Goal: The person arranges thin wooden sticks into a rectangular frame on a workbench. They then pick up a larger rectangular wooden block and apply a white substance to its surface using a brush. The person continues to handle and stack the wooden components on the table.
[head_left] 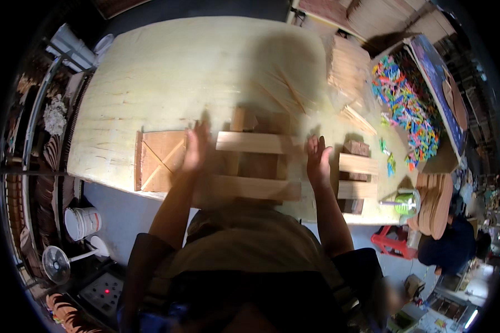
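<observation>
In front of me on the pale table (150, 66) lies a ladder-like arrangement of wood pieces, with an upper pale slat (253, 142) and a lower pale slat (250, 187) across darker blocks. My left hand (195, 147) is open at its left side, a little blurred, beside a brown wooden panel (169, 145) with two thin strips crossed on it. At the other side my right hand (319, 158) is open, fingers up, between the arrangement and a smaller set of slats (358, 164) on blocks. Neither hand appears to hold anything.
Thin sticks (288, 91) lie farther back, near a stack of pale strips (349, 69). A box of colourful small clip-like pieces (408, 111) stands right. Near the right front edge are a green cup (407, 203) and curved wooden pieces (432, 201). A fan (56, 265) stands left.
</observation>
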